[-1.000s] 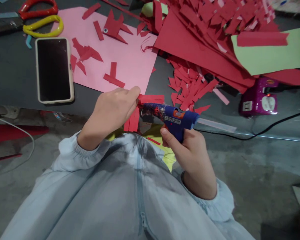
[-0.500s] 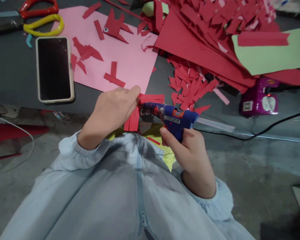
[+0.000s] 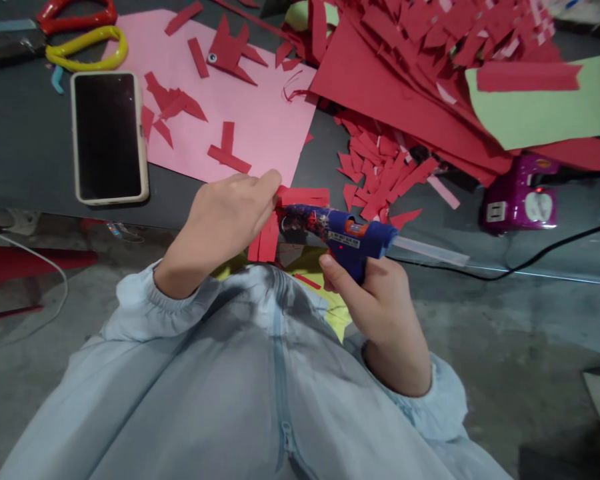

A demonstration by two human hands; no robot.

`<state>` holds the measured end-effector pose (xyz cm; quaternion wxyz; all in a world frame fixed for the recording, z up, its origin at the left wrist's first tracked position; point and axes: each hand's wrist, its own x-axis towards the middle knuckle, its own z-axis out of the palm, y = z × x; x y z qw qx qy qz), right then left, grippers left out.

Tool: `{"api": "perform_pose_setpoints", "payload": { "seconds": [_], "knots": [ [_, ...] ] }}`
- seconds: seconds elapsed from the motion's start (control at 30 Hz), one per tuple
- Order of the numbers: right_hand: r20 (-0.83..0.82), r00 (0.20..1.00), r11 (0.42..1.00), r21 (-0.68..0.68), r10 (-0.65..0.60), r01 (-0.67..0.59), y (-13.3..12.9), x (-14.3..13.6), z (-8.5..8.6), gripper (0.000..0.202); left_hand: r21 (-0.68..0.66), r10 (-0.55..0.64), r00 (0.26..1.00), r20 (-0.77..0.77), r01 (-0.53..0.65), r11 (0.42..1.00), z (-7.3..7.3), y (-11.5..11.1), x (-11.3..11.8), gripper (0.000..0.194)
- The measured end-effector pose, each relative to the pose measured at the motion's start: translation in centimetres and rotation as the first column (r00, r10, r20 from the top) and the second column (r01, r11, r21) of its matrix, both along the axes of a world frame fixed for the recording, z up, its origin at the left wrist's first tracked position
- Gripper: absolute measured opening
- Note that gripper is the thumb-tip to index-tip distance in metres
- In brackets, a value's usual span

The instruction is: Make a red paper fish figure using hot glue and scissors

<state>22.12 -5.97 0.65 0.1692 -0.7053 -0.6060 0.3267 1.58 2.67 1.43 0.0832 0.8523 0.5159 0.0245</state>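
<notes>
A blue hot glue gun (image 3: 353, 241) is gripped in my right hand (image 3: 390, 310), its nozzle pointing left and a clear glue stick (image 3: 433, 251) jutting from its back. My left hand (image 3: 230, 223) is closed on red foam strips (image 3: 264, 241) at the table's front edge; its fingertips are partly hidden. The nozzle end lies right beside those fingers, against or just over the strips; I cannot tell if it touches. Beyond them is a pink sheet (image 3: 275, 143), with a red fish-like cutout (image 3: 227, 55) bearing a googly eye and several red scraps.
A phone (image 3: 109, 137) and scissors (image 3: 87, 50) lie at left. Red sheets (image 3: 395, 100) and cut red scraps (image 3: 380, 167) are heaped at right, near a green piece (image 3: 545, 113). A purple power socket (image 3: 520, 197) stands there, with a black cord (image 3: 510, 272) along the table edge.
</notes>
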Motion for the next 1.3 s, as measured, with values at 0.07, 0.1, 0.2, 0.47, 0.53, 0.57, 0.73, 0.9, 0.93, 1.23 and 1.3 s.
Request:
{"api": "perform_pose_setpoints", "payload": {
  "seconds": [0.07,0.1,0.2,0.47,0.53,0.57,0.73,0.9,0.93,1.23,1.3],
  "knots": [
    [0.004,1.000,1.000,0.004,0.014,-0.014,0.0,0.1,0.2,0.043,-0.004,0.004,1.000,0.005,-0.004,1.000,0.0,0.0,0.0,0.026],
    [0.004,1.000,1.000,0.006,0.022,-0.022,0.0,0.1,0.2,0.043,-0.006,0.007,1.000,0.007,-0.007,1.000,0.0,0.0,0.0,0.026],
    [0.004,0.999,0.999,0.012,0.035,-0.035,0.1,0.0,0.4,0.043,-0.008,0.009,1.000,0.013,-0.009,1.000,0.0,0.0,0.0,0.027],
    [-0.021,1.000,1.000,-0.018,0.021,-0.021,0.0,0.2,0.4,0.044,-0.025,0.012,1.000,0.008,-0.012,1.000,0.0,0.0,0.0,0.027],
    [-0.037,0.999,1.000,-0.021,0.020,-0.021,-0.2,0.3,0.4,0.045,-0.027,0.011,1.000,0.014,-0.011,1.000,0.0,0.0,0.0,0.026],
    [-0.044,0.999,1.000,-0.019,0.020,-0.021,-0.2,0.3,0.4,0.045,-0.025,0.012,1.000,0.018,-0.011,1.000,0.0,0.0,0.0,0.026],
    [-0.030,1.000,1.000,0.009,0.004,-0.004,-0.1,0.2,0.2,0.045,-0.009,0.014,1.000,0.015,-0.014,1.000,0.0,0.0,0.0,0.026],
    [-0.057,0.998,1.000,0.019,0.003,-0.002,-0.1,0.5,0.1,0.045,-0.015,0.012,1.000,-0.002,-0.012,1.000,0.1,-0.1,0.0,0.027],
    [-0.076,0.997,1.000,0.010,0.005,-0.004,-0.2,0.6,0.2,0.045,-0.017,0.011,1.000,-0.002,-0.011,1.000,0.1,-0.2,0.0,0.027],
    [-0.255,0.963,0.996,-0.060,-0.084,0.071,-1.3,2.0,0.7,0.035,0.000,-0.084,0.996,0.002,0.084,0.996,-0.5,-0.8,-1.2,0.029],
    [-0.288,0.951,0.993,-0.062,-0.115,0.101,-1.4,2.3,0.7,0.033,-0.004,-0.099,0.995,0.018,0.099,0.995,-0.7,-0.9,-1.5,0.029]
  ]
}}
